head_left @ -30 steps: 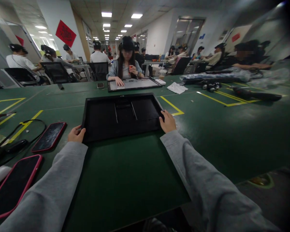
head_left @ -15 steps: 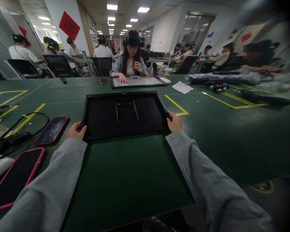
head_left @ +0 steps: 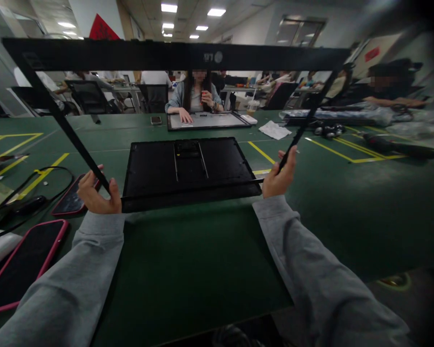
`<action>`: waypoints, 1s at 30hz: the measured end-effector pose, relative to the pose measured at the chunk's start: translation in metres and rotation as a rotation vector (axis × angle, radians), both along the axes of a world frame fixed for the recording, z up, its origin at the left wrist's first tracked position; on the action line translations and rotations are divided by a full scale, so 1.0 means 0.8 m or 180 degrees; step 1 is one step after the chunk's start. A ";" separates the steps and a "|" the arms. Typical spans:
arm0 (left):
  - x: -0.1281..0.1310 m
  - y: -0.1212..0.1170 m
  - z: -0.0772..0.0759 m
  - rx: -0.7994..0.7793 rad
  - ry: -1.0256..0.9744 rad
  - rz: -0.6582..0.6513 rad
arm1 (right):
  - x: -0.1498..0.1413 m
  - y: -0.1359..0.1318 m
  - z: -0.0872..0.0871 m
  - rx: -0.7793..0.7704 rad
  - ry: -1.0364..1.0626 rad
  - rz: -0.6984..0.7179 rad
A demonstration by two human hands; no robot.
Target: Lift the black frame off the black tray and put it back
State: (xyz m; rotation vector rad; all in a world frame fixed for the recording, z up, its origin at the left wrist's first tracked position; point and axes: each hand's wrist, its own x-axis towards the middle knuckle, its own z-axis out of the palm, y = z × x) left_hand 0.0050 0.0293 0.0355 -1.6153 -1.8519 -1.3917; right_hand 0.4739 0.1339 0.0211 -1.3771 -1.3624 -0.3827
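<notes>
Pinches one black frame (head_left: pixel 148 54) between thumb and fingers of left hand (head_left: pixel 100 195) and right hand (head_left: pixel 280 176), one near each of its two lower corners. Holds it tilted up over one black panel (head_left: pixel 155 166) lying on one green table (head_left: pixel 202 260), with two pink-edged phones (head_left: pixel 27 265) at left and one crumpled white tissue (head_left: pixel 275 130) beyond at right.

Green table (head_left: pixel 198 260) w/ yellow tape lines (head_left: pixel 262 152). Mid: black panel (head_left: pixel 152 166), lying flat. L side: 2 phones (head_left: pixel 23 267) w/ pink-red edges, farther one (head_left: pixel 70 195) part. hidden; black cord (head_left: pixel 31 206) nr. them, plus white obj. (head_left: pixel 0 248) only partly in view. Far side: small phone (head_left: pixel 155 120), grey panel (head_left: pixel 220 119) w/ dark rim, crumpled tissue (head_left: pixel 275 130) just R of it. Far R: plastic-wrapped bundle (head_left: pixel 332 114) & dark tool (head_left: pixel 401 146), blurry.
</notes>
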 end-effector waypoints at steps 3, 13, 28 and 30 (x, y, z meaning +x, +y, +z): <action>0.009 0.000 0.000 0.0209 0.0058 0.0094 | -0.001 -0.003 0.001 0.0093 0.0042 0.0003; -0.029 0.040 -0.036 -0.0584 0.0011 -0.0104 | 0.006 0.023 -0.038 -0.0836 0.0113 0.0504; -0.039 0.054 -0.061 -0.1478 0.0159 0.0221 | 0.013 0.034 -0.058 -0.1579 0.0231 0.0519; -0.039 0.055 -0.063 -0.1653 0.0163 0.0303 | 0.013 0.034 -0.058 -0.1591 0.0218 0.0555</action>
